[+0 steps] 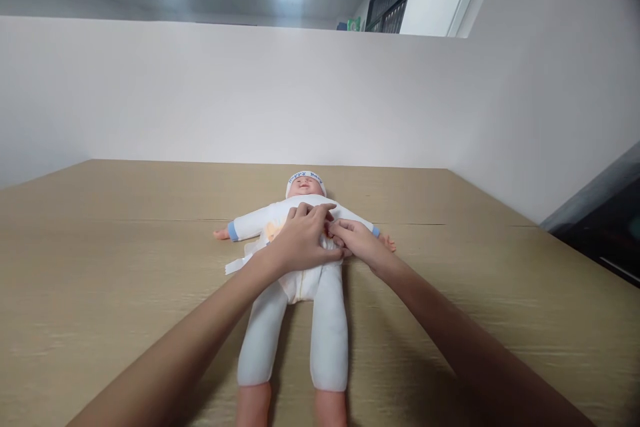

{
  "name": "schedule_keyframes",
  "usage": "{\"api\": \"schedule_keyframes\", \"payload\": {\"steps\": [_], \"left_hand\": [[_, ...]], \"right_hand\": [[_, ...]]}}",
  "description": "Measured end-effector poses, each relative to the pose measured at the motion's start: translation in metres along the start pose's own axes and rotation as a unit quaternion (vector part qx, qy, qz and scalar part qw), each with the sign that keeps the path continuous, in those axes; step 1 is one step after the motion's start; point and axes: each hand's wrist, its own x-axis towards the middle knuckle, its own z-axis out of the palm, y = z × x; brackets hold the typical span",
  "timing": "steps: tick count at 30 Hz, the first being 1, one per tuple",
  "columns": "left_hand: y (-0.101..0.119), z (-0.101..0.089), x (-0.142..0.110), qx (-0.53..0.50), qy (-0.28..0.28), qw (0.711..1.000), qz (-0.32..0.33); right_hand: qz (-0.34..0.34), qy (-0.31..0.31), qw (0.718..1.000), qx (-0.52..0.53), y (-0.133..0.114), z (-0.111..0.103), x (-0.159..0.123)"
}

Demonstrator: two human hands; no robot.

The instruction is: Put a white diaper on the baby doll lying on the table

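A baby doll [330, 300] in a white suit with blue cuffs and a printed headband lies on its back, arms spread and legs toward me. Around its hips is a white diaper [302, 288], with a loose side tab [236, 267] sticking out at the left. My left hand [306, 237] rests across the front of the diaper, fingers and thumb apart. At the right side of the doll's waist, my right hand [355, 240] has its fingers pinched together at the diaper's edge. The exact spot it grips is partly hidden by the fingers.
The doll lies on a wide wood-grain table [125, 267] with a seam across it. A white partition [240, 93] rises behind the table's far edge. Dark equipment [605, 220] stands beyond the right edge.
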Motion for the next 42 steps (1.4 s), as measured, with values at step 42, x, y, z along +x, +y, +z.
{"api": "schedule_keyframes", "payload": {"steps": [42], "left_hand": [[-0.129,-0.01,-0.128,0.042,0.054,0.978,-0.196]], "right_hand": [[-0.287,-0.087,0.913,-0.277,-0.064,0.038,0.0]]}}
